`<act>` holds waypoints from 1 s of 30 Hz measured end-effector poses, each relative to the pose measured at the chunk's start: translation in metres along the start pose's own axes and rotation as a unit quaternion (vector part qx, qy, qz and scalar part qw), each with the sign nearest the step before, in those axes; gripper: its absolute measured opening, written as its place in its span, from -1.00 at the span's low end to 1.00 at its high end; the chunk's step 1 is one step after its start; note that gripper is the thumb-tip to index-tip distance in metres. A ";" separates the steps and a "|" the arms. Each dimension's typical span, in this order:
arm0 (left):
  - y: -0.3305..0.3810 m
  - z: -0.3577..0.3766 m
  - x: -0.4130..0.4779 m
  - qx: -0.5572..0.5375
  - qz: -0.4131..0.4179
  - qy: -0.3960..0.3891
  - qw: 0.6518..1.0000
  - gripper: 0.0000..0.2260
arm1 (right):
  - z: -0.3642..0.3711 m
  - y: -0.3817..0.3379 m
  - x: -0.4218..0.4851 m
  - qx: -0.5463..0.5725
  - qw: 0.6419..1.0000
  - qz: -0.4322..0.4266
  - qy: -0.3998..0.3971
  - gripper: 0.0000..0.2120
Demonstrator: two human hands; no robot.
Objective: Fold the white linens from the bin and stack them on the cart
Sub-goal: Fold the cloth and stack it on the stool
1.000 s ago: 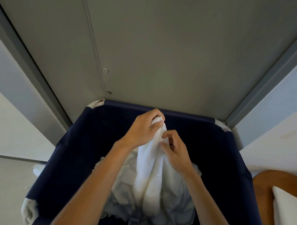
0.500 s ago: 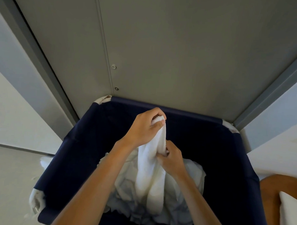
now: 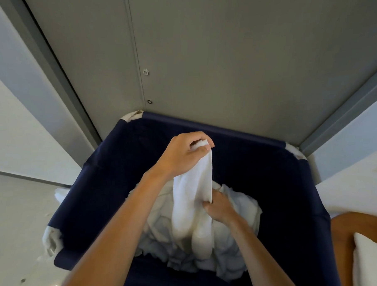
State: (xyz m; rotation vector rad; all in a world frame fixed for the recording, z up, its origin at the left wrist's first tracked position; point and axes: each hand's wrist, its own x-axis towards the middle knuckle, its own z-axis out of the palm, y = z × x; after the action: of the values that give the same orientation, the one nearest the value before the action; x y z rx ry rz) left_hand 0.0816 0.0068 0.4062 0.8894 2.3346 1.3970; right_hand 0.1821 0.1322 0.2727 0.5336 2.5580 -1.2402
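Note:
A dark blue fabric bin (image 3: 108,182) fills the lower middle of the view, with a heap of crumpled white linens (image 3: 239,253) at its bottom. One white linen (image 3: 193,199) hangs stretched above the heap. My left hand (image 3: 180,155) grips its top end, raised over the bin. Lower down, my right hand (image 3: 219,207) pinches the same linen's right edge, just above the heap. The linen's lower part drapes onto the pile.
A grey panelled door or wall (image 3: 208,57) stands right behind the bin. At the right edge is a wooden surface (image 3: 343,247) with a white folded cloth (image 3: 367,269) on it. Pale floor (image 3: 13,221) lies to the left.
My right hand has slid down the linen's edge from near my left hand to just above the heap. My left hand has kept its grip on the top end.

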 end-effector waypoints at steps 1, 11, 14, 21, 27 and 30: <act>-0.002 -0.001 -0.001 0.002 -0.002 -0.001 1.000 -0.86 | 0.002 0.002 0.000 0.000 1.000 0.003 0.009 -0.70; -0.038 -0.033 -0.015 0.046 -0.067 0.055 0.995 -0.78 | -0.022 0.027 -0.029 0.006 0.995 0.017 0.099 -0.71; -0.050 -0.032 -0.018 0.099 -0.093 0.076 0.988 -0.75 | -0.049 0.007 -0.051 0.020 0.990 -0.031 0.134 -0.82; 0.007 0.011 -0.026 0.176 0.073 -0.101 0.976 -0.42 | -0.091 -0.064 -0.075 0.037 0.973 -0.181 0.140 -0.70; 0.016 0.031 -0.014 0.174 0.040 -0.127 0.976 -0.83 | -0.087 -0.070 -0.067 0.070 0.964 -0.211 0.148 -0.82; 0.015 0.027 -0.015 0.207 0.024 -0.153 0.966 -0.82 | -0.082 -0.057 -0.064 0.086 0.968 -0.203 0.122 -0.82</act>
State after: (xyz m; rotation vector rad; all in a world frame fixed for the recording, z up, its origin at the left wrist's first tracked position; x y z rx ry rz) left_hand 0.1128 0.0210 0.4053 1.1827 2.4022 0.7219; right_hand 0.2100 0.1506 0.3860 0.2054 2.8823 -1.6322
